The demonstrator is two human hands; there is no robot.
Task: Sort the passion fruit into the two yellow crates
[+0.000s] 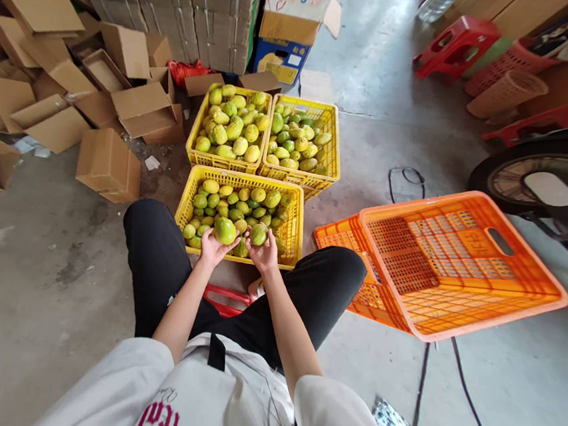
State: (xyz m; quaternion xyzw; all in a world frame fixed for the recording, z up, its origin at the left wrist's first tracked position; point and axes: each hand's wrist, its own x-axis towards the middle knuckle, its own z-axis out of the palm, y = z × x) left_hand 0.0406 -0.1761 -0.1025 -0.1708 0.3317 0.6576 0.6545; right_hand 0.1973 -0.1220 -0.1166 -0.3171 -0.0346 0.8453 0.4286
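My left hand (214, 248) is closed round a yellow-green papaya (225, 230), held over the near edge of the front yellow crate (294, 227). Close beside it, my right hand (264, 254) grips a smaller, greener papaya (258, 234). Both fruits are apart from each other. Below them the front crate holds many green and yellow papayas (213, 200). Behind it stand a left yellow crate (222, 163) heaped with yellower fruit and a right yellow crate (332, 137) with mixed green and yellow fruit.
An orange crate (458, 333) lies tilted at my right, beside a motorbike wheel (544, 168) and black cables (420, 387). Loose cardboard boxes (110, 164) are piled at the left. A red stool (455, 47) stands far right, and a blue box (279, 58) behind the crates.
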